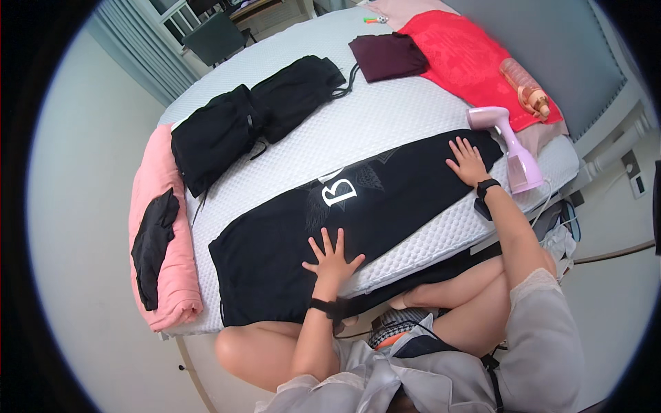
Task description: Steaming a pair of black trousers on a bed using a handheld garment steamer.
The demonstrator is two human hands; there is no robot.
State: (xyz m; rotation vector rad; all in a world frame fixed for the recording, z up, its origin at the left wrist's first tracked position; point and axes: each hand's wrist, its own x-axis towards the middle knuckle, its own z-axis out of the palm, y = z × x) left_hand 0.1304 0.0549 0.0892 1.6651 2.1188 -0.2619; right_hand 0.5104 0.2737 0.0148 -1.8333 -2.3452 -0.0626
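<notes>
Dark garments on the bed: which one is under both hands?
The long black garment with the white print, spread flat beneath the left hand and right hand; neither hand touches the others.

You see black on the long garment [385,206] — with a white print [334,195] and a faint grey pattern [370,179]. Your sleeves [540,330] are pale grey, your wristbands [488,186] black. The mattress [296,165] is white with a quilted pattern — the steamer [516,150] is lilac, the bedding roll [155,182] pink, the folded cloth [389,58] maroon, the spread cloth [461,58] red.
</notes>
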